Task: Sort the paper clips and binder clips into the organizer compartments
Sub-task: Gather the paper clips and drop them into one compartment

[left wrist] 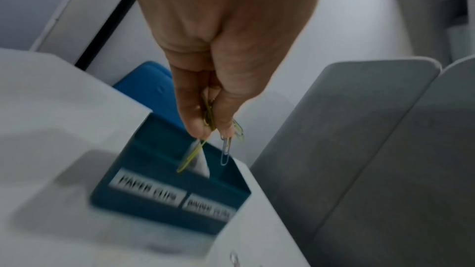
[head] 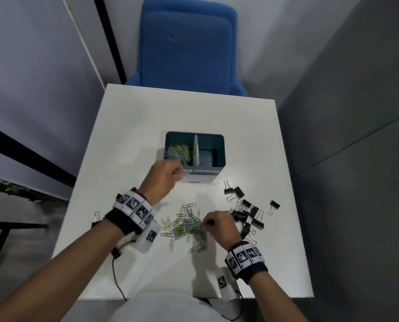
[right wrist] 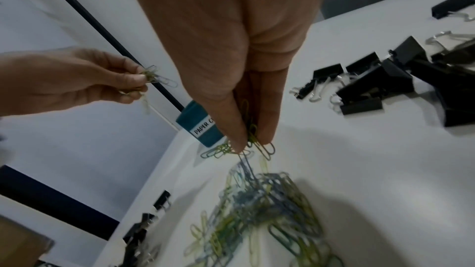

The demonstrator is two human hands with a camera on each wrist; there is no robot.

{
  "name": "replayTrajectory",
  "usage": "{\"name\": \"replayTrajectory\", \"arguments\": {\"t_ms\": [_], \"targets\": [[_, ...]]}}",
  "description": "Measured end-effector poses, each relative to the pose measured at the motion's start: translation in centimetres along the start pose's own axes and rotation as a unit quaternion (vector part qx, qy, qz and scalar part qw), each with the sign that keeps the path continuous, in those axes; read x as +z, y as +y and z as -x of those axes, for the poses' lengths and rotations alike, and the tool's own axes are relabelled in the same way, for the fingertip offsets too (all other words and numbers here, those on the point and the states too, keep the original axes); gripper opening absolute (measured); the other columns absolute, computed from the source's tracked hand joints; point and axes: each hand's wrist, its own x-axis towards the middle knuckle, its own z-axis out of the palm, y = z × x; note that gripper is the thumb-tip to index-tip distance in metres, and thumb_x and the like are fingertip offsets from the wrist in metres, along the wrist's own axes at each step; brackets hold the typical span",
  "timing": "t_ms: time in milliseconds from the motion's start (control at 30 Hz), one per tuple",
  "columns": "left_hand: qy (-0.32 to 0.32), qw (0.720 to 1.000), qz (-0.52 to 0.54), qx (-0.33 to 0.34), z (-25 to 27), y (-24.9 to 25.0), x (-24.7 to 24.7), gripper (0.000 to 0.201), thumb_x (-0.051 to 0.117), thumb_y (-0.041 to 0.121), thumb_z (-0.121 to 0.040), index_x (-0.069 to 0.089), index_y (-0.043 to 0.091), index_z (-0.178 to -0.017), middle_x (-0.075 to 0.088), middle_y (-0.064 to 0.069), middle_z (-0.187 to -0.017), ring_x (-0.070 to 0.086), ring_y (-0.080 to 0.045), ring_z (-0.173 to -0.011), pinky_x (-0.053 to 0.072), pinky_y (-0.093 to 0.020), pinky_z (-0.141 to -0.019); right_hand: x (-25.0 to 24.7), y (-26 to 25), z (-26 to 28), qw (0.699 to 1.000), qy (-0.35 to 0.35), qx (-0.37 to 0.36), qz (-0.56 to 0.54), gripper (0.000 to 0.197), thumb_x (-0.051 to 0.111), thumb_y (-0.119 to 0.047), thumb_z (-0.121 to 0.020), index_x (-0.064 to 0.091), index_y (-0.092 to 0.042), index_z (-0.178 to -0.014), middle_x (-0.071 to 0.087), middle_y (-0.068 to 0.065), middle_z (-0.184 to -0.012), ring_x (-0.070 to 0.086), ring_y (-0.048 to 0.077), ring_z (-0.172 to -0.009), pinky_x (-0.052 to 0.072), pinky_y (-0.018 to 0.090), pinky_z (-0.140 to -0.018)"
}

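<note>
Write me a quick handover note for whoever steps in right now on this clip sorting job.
Left hand: pinching a few paper clips just short of the organizer.
Right hand: pinching clips out of the loose paper clip pile on the table.
Done: many paper clips already in the left compartment.
Left: the pile, plus all the binder clips; right compartment looks empty. A few binder clips lie by the left wrist.

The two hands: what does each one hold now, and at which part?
The left hand pinches a few paper clips by their upper ends. The right hand pinches several clips from the pile, also by their tops.
</note>
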Motion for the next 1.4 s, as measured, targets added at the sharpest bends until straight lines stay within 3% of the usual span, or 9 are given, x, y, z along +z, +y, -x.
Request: {"name": "replayTrajectory", "arguments": {"t_ms": [100, 267, 433, 633, 800, 900, 1067, 1233, 1400], "targets": [[0.053, 0.998, -0.019, 0.0, -4.3, 0.9, -2.1, 0.002, 0.072, 0.014, -0.083, 0.069, 0.014, -0.083, 0.066, 0.0, -0.074, 0.061, -0.014, -0.068, 0.053, -0.031, -0.066, -1.8, -1.3, 0.2, 1.0, 0.001, -0.021, 0.006, 0.011, 0.071, -0.005, -0.078, 0.077, -0.013, -0.082, 0.075, 0.002, -0.079, 0.061, 0.007, -0.068, 0.042, 0.009, -0.064], [0.017, 0.997, -0.067, -0.032, -8.2, 0.7, -3.0, 0.024, 0.077, 0.022, -0.078, 0.07, 0.016, -0.101, 0.071, -0.006, -0.099, 0.065, -0.024, -0.09, 0.054, -0.04, -0.083, -5.3, -4.3, -0.6, 0.998, 0.03, -0.052, -0.007, 0.008, 0.075, -0.009, -0.078, 0.078, -0.014, -0.084, 0.075, 0.0, -0.081, 0.062, 0.007, -0.071, 0.05, 0.017, -0.072], [0.043, 0.989, -0.109, -0.086, -5.1, -1.9, -1.2, 0.017, 0.064, 0.032, -0.089, 0.067, 0.02, -0.1, 0.07, -0.002, -0.098, 0.064, -0.025, -0.086, 0.053, -0.036, -0.075, -9.0, -8.3, -3.6, 0.99, 0.119, -0.071, -0.032, 0.007, 0.075, -0.01, -0.08, 0.078, -0.016, -0.084, 0.074, -0.002, -0.081, 0.062, 0.008, -0.07, 0.049, 0.017, -0.073], [-0.072, 0.976, -0.148, -0.142, 1.5, -6.2, 4.3, 0.016, 0.059, 0.029, -0.09, 0.066, 0.022, -0.102, 0.07, -0.004, -0.103, 0.065, -0.025, -0.089, 0.052, -0.032, -0.077, -10.9, -12.4, -9.8, 0.981, 0.175, -0.071, -0.042, 0.009, 0.075, -0.011, -0.082, 0.077, -0.012, -0.09, 0.075, 0.004, -0.089, 0.066, 0.014, -0.078, 0.056, 0.027, -0.079], [-0.173, 0.952, -0.197, -0.156, 6.1, -8.3, 7.7, 0.041, 0.06, 0.033, -0.087, 0.049, 0.02, -0.124, 0.057, -0.006, -0.12, 0.059, -0.028, -0.103, 0.047, -0.034, -0.082, -9.1, -11.1, -11.7, 0.992, 0.119, -0.038, -0.003, 0.042, 0.076, -0.031, -0.081, 0.064, -0.015, -0.118, 0.067, 0.008, -0.111, 0.063, 0.023, -0.099, 0.053, 0.036, -0.085], [-0.198, 0.945, -0.219, -0.141, 8.7, -8.9, 9.0, 0.059, 0.068, 0.038, -0.082, 0.04, 0.017, -0.128, 0.042, -0.007, -0.126, 0.058, -0.03, -0.1, 0.048, -0.037, -0.076, -5.9, -7.8, -9.4, 0.996, 0.085, -0.04, 0.001, 0.054, 0.073, -0.029, -0.084, 0.052, -0.015, -0.131, 0.062, 0.009, -0.121, 0.061, 0.025, -0.105, 0.053, 0.036, -0.085], [-0.226, 0.945, -0.212, -0.103, 11.5, -10.4, 10.4, 0.102, 0.078, 0.041, -0.072, 0.015, 0.012, -0.148, 0.024, -0.012, -0.14, 0.043, -0.027, -0.117, 0.048, -0.035, -0.076, 0.0, -0.5, -3.4, 0.991, -0.091, 0.041, 0.085, 0.082, 0.078, -0.025, -0.078, 0.031, -0.021, -0.145, 0.045, 0.013, -0.133, 0.059, 0.027, -0.103, 0.055, 0.038, -0.089], [-0.205, 0.958, -0.196, -0.044, 12.3, -10.2, 11.1, 0.087, 0.074, 0.028, -0.079, 0.023, 0.009, -0.146, 0.035, -0.009, -0.132, 0.049, -0.025, -0.108, 0.051, -0.037, -0.072, 3.2, 3.3, 1.1, 0.978, -0.16, 0.081, 0.105, 0.1, 0.085, -0.023, -0.066, 0.024, -0.026, -0.145, 0.04, 0.008, -0.126, 0.057, 0.03, -0.105, 0.054, 0.04, -0.088], [-0.147, 0.978, -0.137, -0.054, 11.5, -9.3, 12.3, 0.055, 0.069, 0.016, -0.083, 0.044, 0.01, -0.132, 0.049, -0.01, -0.119, 0.059, -0.032, -0.095, 0.048, -0.037, -0.075, 5.6, 2.2, 1.3, 0.993, -0.067, 0.063, 0.071, 0.059, 0.075, -0.023, -0.077, 0.04, -0.023, -0.125, 0.05, 0.007, -0.114, 0.061, 0.031, -0.088, 0.05, 0.035, -0.072]]}}
